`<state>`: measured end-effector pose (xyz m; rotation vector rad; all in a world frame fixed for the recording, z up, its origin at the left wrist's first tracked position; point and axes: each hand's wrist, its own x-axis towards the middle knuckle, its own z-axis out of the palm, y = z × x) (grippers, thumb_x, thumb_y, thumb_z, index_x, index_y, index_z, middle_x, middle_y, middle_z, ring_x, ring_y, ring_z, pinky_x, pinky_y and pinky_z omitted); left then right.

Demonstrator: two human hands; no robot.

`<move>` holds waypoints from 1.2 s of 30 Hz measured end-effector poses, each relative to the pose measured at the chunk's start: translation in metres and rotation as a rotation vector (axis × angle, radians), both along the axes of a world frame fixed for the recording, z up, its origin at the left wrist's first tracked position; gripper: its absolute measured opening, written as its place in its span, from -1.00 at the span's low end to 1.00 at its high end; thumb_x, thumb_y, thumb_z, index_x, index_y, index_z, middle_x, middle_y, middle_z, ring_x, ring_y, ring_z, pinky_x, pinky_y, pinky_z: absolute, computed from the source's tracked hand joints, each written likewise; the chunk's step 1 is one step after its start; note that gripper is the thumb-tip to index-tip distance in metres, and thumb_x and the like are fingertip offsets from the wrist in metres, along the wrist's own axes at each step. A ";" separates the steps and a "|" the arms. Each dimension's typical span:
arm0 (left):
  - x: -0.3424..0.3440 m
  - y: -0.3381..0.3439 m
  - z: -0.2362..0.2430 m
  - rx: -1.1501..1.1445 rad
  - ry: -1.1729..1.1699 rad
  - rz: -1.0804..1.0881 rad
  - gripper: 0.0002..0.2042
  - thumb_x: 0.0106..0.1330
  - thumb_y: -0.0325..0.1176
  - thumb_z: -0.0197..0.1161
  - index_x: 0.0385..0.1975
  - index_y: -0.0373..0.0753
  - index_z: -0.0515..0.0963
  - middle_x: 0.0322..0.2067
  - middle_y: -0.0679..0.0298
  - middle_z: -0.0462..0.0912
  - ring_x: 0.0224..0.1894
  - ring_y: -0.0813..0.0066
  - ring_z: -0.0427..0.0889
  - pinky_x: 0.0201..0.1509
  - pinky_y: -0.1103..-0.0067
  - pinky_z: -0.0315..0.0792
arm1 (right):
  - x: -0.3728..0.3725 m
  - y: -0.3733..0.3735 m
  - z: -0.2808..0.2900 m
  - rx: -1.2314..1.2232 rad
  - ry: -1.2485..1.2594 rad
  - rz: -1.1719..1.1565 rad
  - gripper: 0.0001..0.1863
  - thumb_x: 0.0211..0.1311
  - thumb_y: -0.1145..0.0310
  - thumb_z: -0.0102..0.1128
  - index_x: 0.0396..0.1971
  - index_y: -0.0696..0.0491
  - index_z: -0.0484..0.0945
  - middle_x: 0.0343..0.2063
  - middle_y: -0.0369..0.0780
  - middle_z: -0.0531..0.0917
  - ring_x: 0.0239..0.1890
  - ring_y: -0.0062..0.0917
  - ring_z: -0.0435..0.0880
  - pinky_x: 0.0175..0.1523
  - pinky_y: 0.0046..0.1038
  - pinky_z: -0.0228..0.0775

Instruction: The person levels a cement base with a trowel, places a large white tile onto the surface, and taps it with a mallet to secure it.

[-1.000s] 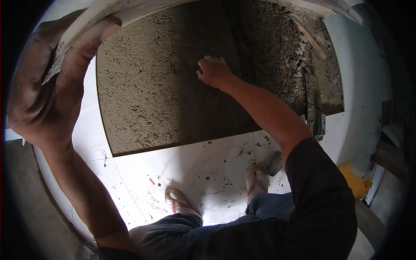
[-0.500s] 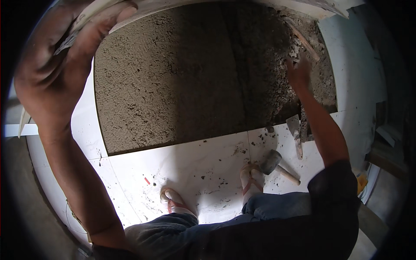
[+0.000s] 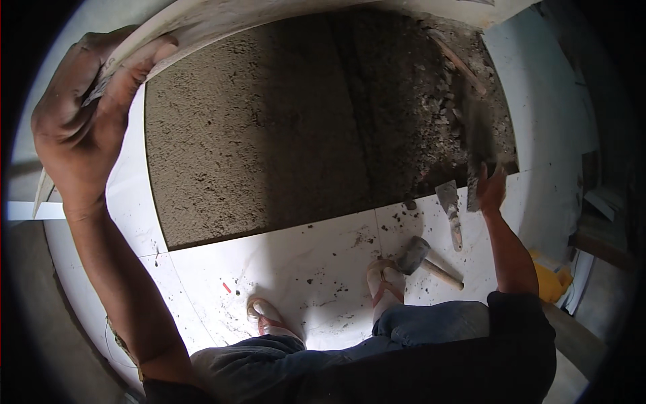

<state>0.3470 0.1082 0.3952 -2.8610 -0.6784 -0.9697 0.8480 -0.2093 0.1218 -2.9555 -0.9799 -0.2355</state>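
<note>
A large pale slab (image 3: pixel 222 23) is held up across the far side of the mortar bed (image 3: pixel 208 135), reaching from beyond its far left corner to its far right corner and hiding the far edge. The left hand (image 3: pixel 81 128) is closed on the slab's left end, the thumb on the face toward the wearer and the fingers behind it.

The right hand (image 3: pixel 493 188) is at the bed's near right corner, against a long dark tool (image 3: pixel 478 131) that lies along the bed's right part. Blur covers the tool, so I cannot tell whether the fingers are closed around it.

Just left of that hand, a scraper (image 3: pixel 448 202) has its blade at the bed's near edge and its handle on the white tiled floor (image 3: pixel 269 259). Nearer the wearer lies a mallet (image 3: pixel 413 254), its dark head just beside the right foot (image 3: pixel 385 283) and its wooden handle slanting away to the right.

The bed's left part is grainy and partly lit; a groove runs through the shaded middle. Loose rubble (image 3: pixel 437 114) fills much of its right part, with a wooden stick (image 3: pixel 461 64) toward the far right corner.

Dark crumbs and a small red piece (image 3: pixel 227 288) dot the floor around the sandaled feet. A yellow object (image 3: pixel 553 279) sits beyond the right forearm.
</note>
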 end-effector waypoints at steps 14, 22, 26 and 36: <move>0.005 0.003 0.007 0.098 -0.019 -0.047 -0.81 0.08 -0.46 0.37 -0.29 -0.28 0.64 -0.36 0.26 0.70 -0.32 0.50 0.67 -0.22 0.64 0.53 | -0.157 0.333 -0.029 0.205 0.191 0.699 -0.54 0.26 0.06 0.06 0.04 0.02 0.35 -0.15 -0.12 0.57 -0.09 -0.18 0.59 -0.06 -0.19 0.47; -0.001 0.006 0.010 0.111 0.017 0.006 -0.79 0.06 -0.45 0.38 -0.28 -0.26 0.64 -0.36 0.27 0.70 -0.29 0.53 0.65 -0.20 0.64 0.52 | -0.169 0.342 -0.034 0.173 0.217 0.835 -0.59 0.26 0.05 0.06 -0.01 -0.03 0.37 -0.18 -0.13 0.57 -0.13 -0.18 0.61 -0.10 -0.18 0.48; 0.008 0.004 0.002 0.109 -0.081 -0.072 -0.78 0.05 -0.46 0.39 -0.27 -0.26 0.64 -0.36 0.27 0.70 -0.31 0.52 0.66 -0.22 0.63 0.52 | -0.166 0.350 -0.045 0.196 0.198 0.795 -0.62 0.25 0.05 0.06 -0.05 -0.02 0.38 -0.19 -0.14 0.57 -0.14 -0.18 0.61 -0.11 -0.18 0.49; 0.001 0.003 0.003 0.063 -0.041 0.006 -0.77 0.04 -0.48 0.39 -0.27 -0.30 0.62 -0.37 0.23 0.70 -0.32 0.49 0.66 -0.27 0.63 0.54 | -0.157 0.363 -0.049 0.151 0.157 0.884 -0.56 0.25 0.03 0.06 0.05 -0.07 0.38 -0.16 -0.14 0.57 -0.14 -0.20 0.61 -0.11 -0.19 0.50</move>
